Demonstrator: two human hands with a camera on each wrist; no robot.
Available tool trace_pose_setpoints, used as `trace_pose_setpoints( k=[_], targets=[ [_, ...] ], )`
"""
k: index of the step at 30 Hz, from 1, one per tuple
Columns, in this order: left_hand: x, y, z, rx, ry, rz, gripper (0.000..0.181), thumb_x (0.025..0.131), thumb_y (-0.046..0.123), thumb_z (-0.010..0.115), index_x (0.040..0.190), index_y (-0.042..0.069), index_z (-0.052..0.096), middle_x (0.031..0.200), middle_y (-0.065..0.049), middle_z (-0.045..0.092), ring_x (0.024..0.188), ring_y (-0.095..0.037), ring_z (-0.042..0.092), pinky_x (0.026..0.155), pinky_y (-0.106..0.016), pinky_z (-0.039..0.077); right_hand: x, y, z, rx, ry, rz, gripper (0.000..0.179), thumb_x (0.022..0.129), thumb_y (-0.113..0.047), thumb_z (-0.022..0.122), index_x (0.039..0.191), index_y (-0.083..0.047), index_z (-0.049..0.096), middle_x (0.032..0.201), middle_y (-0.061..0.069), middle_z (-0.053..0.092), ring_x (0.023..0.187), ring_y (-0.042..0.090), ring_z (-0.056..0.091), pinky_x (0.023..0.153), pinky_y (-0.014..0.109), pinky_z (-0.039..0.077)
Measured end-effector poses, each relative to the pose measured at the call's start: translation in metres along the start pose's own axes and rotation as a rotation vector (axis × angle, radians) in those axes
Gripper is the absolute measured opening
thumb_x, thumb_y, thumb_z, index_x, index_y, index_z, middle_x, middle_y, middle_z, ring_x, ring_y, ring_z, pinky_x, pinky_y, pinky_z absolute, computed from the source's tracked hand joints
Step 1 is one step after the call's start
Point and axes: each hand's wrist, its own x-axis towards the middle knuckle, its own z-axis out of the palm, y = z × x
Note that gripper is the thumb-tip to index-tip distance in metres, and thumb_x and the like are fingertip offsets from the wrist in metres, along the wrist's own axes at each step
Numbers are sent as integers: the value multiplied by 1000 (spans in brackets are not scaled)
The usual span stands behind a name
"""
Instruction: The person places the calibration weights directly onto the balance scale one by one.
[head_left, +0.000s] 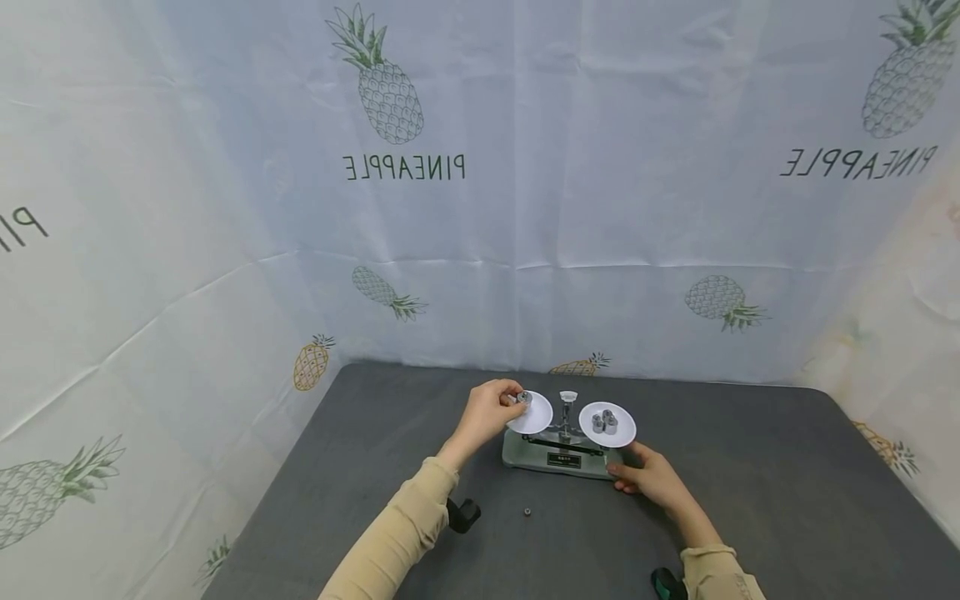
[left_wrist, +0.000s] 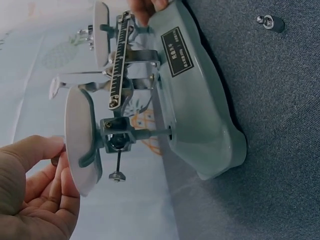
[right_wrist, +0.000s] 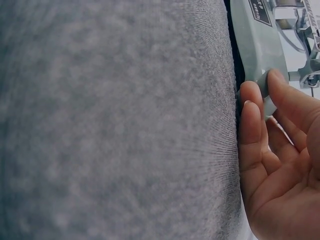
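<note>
A balance scale with a pale green base [head_left: 525, 452] and two white pans stands on the grey table. My left hand [head_left: 491, 407] pinches a small metal weight [head_left: 524, 397] at the left pan [head_left: 536, 422]. In the left wrist view the thumb and fingertips meet right at that pan's edge, and most of the weight is hidden. Several metal weights [head_left: 604, 422] are grouped on the right pan [head_left: 627, 427]. At the base's right end, my right hand [head_left: 651, 477] grips the corner, its thumb [right_wrist: 287, 95] on top and fingers lower down.
One small metal weight [head_left: 527, 512] stands on the table in front of the scale, seen larger as a knobbed weight [left_wrist: 272, 23] in the left wrist view. Behind the table hangs a white cloth [head_left: 480, 217] printed with pineapples.
</note>
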Motion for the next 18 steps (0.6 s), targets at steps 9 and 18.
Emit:
trace_pose_setpoints(
  k=[9, 18],
  targets=[
    [-2, 1, 3, 22, 5, 25, 21, 82, 13, 70, 100, 3, 67, 97, -11, 67, 76, -17, 65, 60, -17, 48, -2, -3, 0, -7, -4, 6, 70, 85, -15, 67, 139, 10, 30, 85, 12, 66, 65, 14, 64, 59, 26, 53],
    [1, 0, 4, 35, 57, 48, 21, 80, 7, 70, 100, 2, 67, 97, -13, 68, 78, -18, 65, 63, -21, 50, 0, -1, 0, 4, 8, 13, 71, 85, -15, 67, 140, 10, 30, 84, 12, 66, 64, 13, 65, 59, 26, 53]
  ],
)
